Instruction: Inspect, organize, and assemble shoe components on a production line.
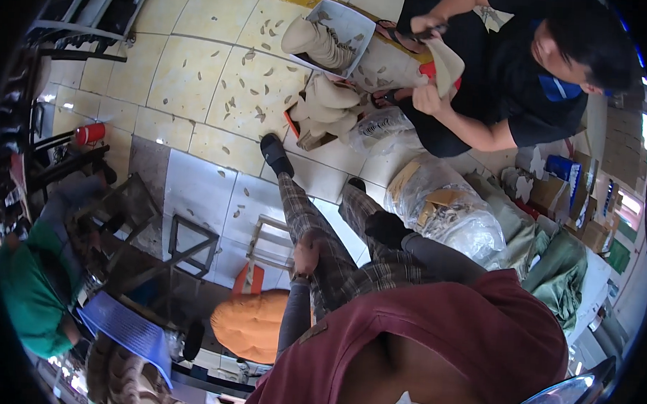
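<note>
My left hand [306, 253], bare with a band at the wrist, rests on my left thigh in checked trousers [325, 271]. Its fingers seem to lie along the cloth, with nothing visible in them. A black covering hides my right hand [387, 229], which lies over my right thigh; its fingers cannot be made out. Beyond my feet, an orange-red box [292, 121] holds a heap of beige shaped pieces [329, 105]. Behind it stands a white bin [356, 26] with a stack of similar pieces [317, 46].
A seated co-worker [512, 87] at the far right holds a beige piece [445, 63] and a dark-handled tool. Small scraps [250, 54] litter the tiles. Plastic-wrapped bundles [449, 211] lie right. Metal frames [192, 239], an orange cushion [253, 325] and a person in green [38, 291] are left.
</note>
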The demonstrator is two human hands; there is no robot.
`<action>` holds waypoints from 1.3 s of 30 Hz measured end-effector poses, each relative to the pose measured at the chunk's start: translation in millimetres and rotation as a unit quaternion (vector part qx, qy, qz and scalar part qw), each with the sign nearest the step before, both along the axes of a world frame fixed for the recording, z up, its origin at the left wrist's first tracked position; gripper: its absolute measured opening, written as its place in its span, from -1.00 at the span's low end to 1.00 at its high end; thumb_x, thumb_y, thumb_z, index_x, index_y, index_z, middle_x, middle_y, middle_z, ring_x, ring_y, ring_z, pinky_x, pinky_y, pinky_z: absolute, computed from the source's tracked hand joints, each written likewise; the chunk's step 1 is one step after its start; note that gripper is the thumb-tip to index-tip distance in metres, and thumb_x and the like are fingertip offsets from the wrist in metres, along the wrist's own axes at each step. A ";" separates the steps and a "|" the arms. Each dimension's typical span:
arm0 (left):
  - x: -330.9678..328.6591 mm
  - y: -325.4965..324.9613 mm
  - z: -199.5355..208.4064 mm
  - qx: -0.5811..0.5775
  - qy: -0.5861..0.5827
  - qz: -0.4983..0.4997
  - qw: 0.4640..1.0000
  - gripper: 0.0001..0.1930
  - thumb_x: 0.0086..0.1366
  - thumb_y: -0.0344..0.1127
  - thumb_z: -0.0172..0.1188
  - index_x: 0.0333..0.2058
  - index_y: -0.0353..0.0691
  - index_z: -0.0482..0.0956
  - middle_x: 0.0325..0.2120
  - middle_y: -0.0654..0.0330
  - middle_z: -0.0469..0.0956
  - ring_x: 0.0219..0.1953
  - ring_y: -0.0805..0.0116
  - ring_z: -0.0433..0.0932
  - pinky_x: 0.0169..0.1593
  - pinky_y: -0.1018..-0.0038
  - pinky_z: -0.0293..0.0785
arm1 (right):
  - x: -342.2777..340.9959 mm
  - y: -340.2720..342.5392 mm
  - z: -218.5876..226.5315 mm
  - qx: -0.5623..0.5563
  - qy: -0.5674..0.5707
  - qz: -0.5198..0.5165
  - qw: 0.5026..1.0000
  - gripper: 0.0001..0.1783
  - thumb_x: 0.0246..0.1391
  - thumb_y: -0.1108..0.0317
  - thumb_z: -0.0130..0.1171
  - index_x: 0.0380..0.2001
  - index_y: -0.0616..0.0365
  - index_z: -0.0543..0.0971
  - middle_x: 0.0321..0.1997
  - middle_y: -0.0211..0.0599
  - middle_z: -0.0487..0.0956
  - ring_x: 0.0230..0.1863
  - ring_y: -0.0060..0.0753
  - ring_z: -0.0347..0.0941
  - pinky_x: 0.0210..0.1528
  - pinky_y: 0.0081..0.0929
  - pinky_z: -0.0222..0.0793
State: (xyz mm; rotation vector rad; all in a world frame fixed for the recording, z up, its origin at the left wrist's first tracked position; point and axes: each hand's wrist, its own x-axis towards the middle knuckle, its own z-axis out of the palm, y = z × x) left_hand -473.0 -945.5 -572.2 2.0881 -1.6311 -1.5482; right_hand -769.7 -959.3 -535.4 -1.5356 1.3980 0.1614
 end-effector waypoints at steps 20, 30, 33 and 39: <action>-45.5 231.1 84.4 0.052 0.037 0.024 0.998 -0.57 0.23 -0.08 0.16 0.00 -0.19 0.48 -0.17 -0.18 0.54 -0.18 -0.15 0.55 -0.13 0.08 0.48 | -10.0 136.0 59.6 0.033 0.066 0.147 0.986 -0.52 0.02 0.00 0.13 -0.12 0.14 0.57 -0.10 -0.05 0.56 -0.03 -0.03 0.47 0.02 -0.15 0.37; -40.5 284.7 170.5 -0.107 0.058 0.172 0.978 -0.61 0.22 -0.37 0.18 0.04 -0.24 0.46 -0.18 -0.03 0.58 -0.17 0.06 0.58 -0.11 0.27 0.50 | 21.3 169.5 23.5 0.000 0.010 0.304 0.952 -0.54 -0.05 0.00 0.12 -0.18 0.10 0.58 -0.21 0.00 0.56 -0.16 0.01 0.52 -0.09 -0.07 0.41; -47.9 342.9 151.2 -0.057 0.033 0.169 0.983 -0.59 0.22 -0.29 0.19 0.04 -0.23 0.45 -0.17 -0.05 0.57 -0.21 0.01 0.59 -0.14 0.22 0.51 | 25.3 187.5 15.3 0.017 0.017 0.310 0.950 -0.58 -0.05 0.02 0.12 -0.24 0.09 0.59 -0.21 0.00 0.56 -0.20 0.01 0.53 -0.12 -0.05 0.41; -36.7 394.8 170.1 -0.003 0.061 0.193 0.979 -0.65 0.26 -0.25 0.15 -0.01 -0.25 0.47 -0.21 -0.11 0.57 -0.21 -0.12 0.57 -0.17 0.17 0.51 | 52.8 194.1 18.8 -0.009 0.014 0.344 0.939 -0.63 -0.07 0.03 0.15 -0.32 0.09 0.61 -0.30 -0.01 0.58 -0.23 0.03 0.53 -0.14 -0.04 0.42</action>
